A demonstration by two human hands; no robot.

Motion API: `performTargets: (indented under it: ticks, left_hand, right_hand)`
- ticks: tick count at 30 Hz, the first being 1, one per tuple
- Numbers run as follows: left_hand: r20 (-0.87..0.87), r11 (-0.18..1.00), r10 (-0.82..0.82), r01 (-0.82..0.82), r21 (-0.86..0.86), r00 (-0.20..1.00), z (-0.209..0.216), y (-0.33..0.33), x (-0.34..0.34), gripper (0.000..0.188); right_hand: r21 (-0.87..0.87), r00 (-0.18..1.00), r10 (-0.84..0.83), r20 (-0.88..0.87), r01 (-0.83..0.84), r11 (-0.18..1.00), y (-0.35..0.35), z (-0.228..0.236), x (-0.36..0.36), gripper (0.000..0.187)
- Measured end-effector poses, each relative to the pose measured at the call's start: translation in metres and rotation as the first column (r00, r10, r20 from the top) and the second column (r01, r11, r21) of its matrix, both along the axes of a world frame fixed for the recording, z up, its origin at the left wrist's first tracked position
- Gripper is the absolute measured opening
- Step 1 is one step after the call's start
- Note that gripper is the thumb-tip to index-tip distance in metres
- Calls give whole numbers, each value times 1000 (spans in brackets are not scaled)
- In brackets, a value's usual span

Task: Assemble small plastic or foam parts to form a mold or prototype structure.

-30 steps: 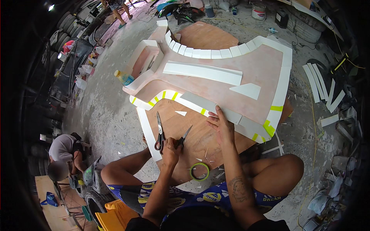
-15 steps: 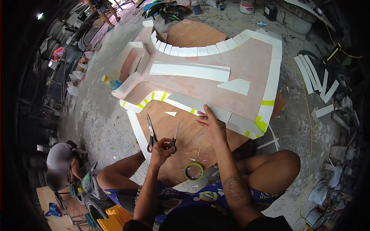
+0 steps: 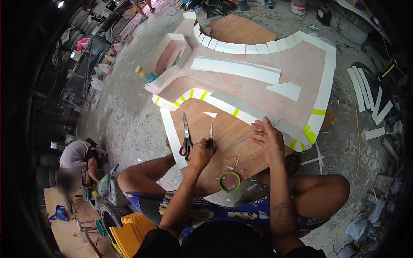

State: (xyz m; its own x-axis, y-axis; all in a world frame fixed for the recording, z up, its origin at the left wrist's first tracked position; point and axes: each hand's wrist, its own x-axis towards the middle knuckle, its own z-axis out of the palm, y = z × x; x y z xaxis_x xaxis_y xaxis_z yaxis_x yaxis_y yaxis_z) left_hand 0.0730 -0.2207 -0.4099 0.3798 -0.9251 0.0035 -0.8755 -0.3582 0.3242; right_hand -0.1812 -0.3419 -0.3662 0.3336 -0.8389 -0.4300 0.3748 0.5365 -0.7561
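My left hand [image 3: 201,155] is closed around the dark handle of a narrow pointed blade [image 3: 211,132], its tip pointing away from me. The handle's shape is mostly hidden by my fingers. Just left of that hand, dark-handled scissors [image 3: 185,136] lie on a brown board. My right hand [image 3: 269,139] has its fingers apart and seems to hold nothing. Its fingertips are at the near edge of a large pinkish panel [image 3: 301,64]; contact is unclear. White and grey strips [image 3: 246,104] line that edge, with yellow-green tape [image 3: 235,112] across them in places.
Green tape [image 3: 229,181] lies before me among white scraps. A loose white strip [image 3: 266,74] and a pointed white piece [image 3: 286,91] rest on the panel, a bottle [image 3: 146,74] at its left. More strips [image 3: 358,89] are on the right floor. Another person [image 3: 77,161] crouches at left.
The whole view has shifted, so things appear further right and higher. My right hand has slid rightward along the panel's near edge, fingers more spread. My left hand keeps its hold.
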Motion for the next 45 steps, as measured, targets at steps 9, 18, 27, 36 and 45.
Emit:
performTargets:
  ticks: [9,18,27,36,45]
  left_hand:
    - [-44,993,-116,115,-31,992,61,6,-58,52]
    - [-284,999,-15,6,-32,959,61,14,-63,33]
    - [18,988,-56,58,-145,998,73,8,-71,49]
    - [-558,998,-15,-18,-53,829,82,-3,-52,36]
    - [-713,936,-133,323,138,689,116,-41,-46,47]
  right_hand:
    - [-139,928,357,-102,-369,919,41,-44,62,34]
    - [-220,957,264,-124,-285,933,47,-58,74,23]
    - [-196,945,318,-78,-327,924,46,-46,68,22]
    - [-428,986,112,-120,-153,891,21,-23,54,34]
    - [85,907,-308,288,296,951,-17,-15,46,39]
